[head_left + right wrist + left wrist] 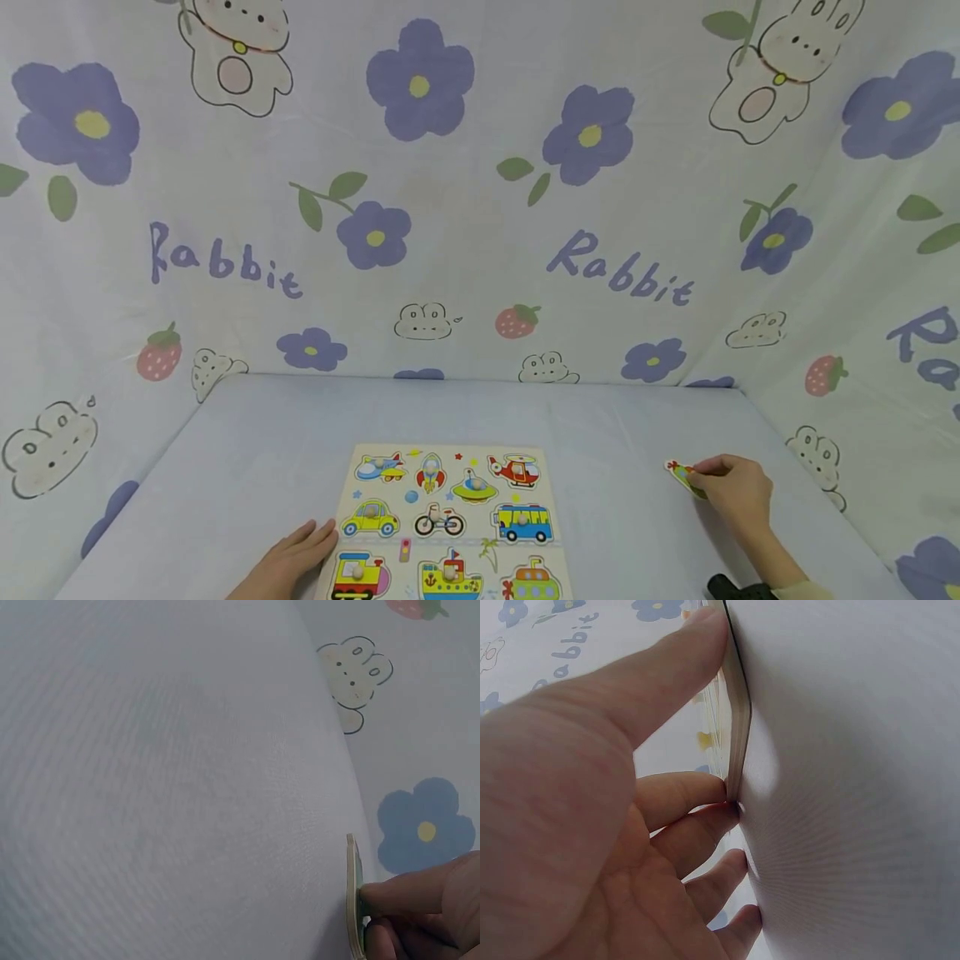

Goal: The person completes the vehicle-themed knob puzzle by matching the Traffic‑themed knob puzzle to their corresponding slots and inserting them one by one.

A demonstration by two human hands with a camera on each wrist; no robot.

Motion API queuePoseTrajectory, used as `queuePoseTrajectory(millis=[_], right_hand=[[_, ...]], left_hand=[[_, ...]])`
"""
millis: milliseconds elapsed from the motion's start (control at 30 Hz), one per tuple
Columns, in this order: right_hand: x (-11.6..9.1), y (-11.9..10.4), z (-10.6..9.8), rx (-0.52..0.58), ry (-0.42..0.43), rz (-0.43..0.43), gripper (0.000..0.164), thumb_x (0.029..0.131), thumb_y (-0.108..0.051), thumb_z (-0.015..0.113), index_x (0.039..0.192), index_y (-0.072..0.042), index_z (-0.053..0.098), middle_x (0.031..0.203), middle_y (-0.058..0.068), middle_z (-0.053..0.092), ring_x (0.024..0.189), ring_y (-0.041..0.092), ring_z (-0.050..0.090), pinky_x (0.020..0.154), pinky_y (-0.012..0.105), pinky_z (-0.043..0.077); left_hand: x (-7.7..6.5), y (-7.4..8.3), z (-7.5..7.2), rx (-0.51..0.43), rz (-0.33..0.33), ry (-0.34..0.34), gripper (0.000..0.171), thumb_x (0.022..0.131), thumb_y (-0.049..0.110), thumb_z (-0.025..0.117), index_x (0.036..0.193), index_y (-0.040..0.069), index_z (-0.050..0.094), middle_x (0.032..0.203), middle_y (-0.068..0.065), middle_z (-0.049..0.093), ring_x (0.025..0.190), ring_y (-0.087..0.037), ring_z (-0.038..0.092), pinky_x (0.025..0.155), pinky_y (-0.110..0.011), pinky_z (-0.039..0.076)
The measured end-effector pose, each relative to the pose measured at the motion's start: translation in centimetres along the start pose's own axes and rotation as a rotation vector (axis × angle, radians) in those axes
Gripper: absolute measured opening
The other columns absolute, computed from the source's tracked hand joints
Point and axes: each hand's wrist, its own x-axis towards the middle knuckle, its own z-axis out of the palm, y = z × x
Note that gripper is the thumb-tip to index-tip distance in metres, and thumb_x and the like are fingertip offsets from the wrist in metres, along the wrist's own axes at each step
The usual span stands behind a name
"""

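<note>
A wooden peg puzzle board [408,546] with vehicle pictures lies at the near middle of the table. My left hand [294,557] is at its left side; in the left wrist view the thumb and fingertips [712,817] touch the board's edge [739,742], the lower fingers resting on the table. To the right of the board, my right hand [738,492] pinches a small flat puzzle piece [678,473], red and green with a pale rim. The right wrist view shows this piece [354,900] edge-on, its face partly hidden by the fingers.
Knobbed pieces sit in the board, among them a car [370,520], a bus [525,527] and a ship [450,577]. The submarine picture [532,582] shows no knob. A patterned cloth [480,275] hangs behind the pale table. A black object [738,588] is by the right wrist.
</note>
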Motion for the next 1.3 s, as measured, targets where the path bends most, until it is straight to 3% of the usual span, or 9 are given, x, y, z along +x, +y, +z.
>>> queuePoseTrajectory(millis=[200,600,900,1300], right_hand=[[0.0,0.0,0.1,0.006,-0.012,0.011,0.014,0.075,-0.010,0.082,0.081,0.000,0.074,0.074,0.006,0.070,0.074,0.024,0.061,0.054,0.028,0.044],[-0.3,-1.0,0.5,0.047,-0.066,0.002,0.015,0.077,-0.012,0.082,0.087,-0.003,0.075,0.081,0.006,0.072,0.077,0.021,0.063,0.056,0.024,0.046],[-0.4,-2.1,0.7,0.188,-0.180,-0.062,0.024,0.077,-0.016,0.085,0.094,-0.002,0.075,0.089,0.007,0.073,0.076,0.011,0.066,0.059,0.022,0.050],[-1.0,-3.8,1.3,0.280,-0.268,-0.036,0.028,0.076,-0.022,0.087,0.095,-0.006,0.075,0.095,0.006,0.073,0.083,0.017,0.066,0.065,0.026,0.054]], left_hand=[[0.0,-0.3,0.1,0.005,0.037,0.016,0.091,0.077,0.054,0.077,0.139,-0.008,0.050,0.147,-0.023,0.043,0.133,-0.055,0.029,0.099,-0.072,0.030],[0.0,0.0,0.0,0.009,0.017,0.005,0.092,0.077,0.055,0.077,0.139,-0.007,0.049,0.148,-0.022,0.042,0.135,-0.054,0.029,0.100,-0.071,0.030],[0.0,-0.1,-0.1,-0.002,0.030,0.006,0.091,0.077,0.053,0.078,0.139,-0.008,0.049,0.147,-0.022,0.042,0.134,-0.055,0.029,0.099,-0.071,0.030],[-0.1,0.0,-0.1,0.006,0.045,0.016,0.091,0.077,0.053,0.077,0.139,-0.008,0.049,0.147,-0.022,0.042,0.134,-0.055,0.030,0.099,-0.071,0.031]])
